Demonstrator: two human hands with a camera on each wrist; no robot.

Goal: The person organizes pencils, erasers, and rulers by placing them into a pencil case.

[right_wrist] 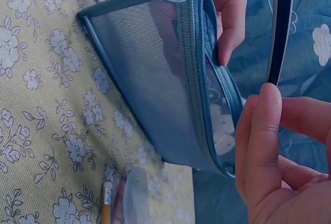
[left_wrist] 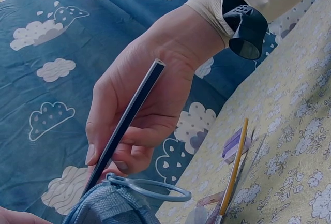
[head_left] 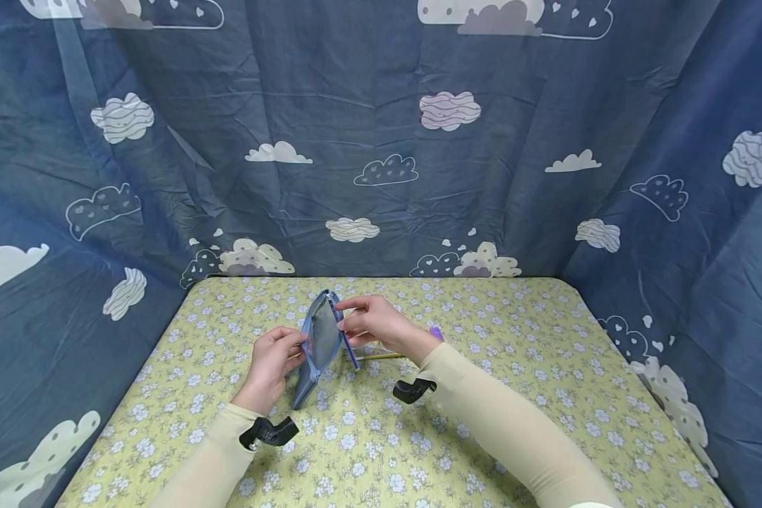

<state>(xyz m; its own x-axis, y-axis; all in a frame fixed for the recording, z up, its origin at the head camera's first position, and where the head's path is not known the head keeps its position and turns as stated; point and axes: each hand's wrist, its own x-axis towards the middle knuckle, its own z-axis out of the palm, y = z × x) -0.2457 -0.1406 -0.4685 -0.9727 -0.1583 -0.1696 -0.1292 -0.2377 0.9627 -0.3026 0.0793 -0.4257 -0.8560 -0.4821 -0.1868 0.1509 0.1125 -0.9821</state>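
Note:
A blue mesh zip pouch [right_wrist: 139,74] stands with its zipper open and its mouth gaping upward. My left hand [head_left: 273,363] grips the pouch's left edge between thumb and fingers. Between the thumb and fingers of my right hand [head_left: 381,326] is a dark blue pencil [left_wrist: 129,113] with pale edge stripes. That pencil slants alongside the pouch's right rim, outside the mouth in the head view. In the right wrist view my right fingertips are close to the rim; whether they touch it I cannot tell. A ring pull hangs at the zipper's near end.
A yellow pencil [left_wrist: 235,167] lies on the floral tablecloth [head_left: 482,423] below my right hand. Near it are a purple block-like item [left_wrist: 237,147] and a translucent rounded piece [right_wrist: 137,198], partly hidden. Dark blue cloud-print curtains [head_left: 381,106] enclose the table's back and sides.

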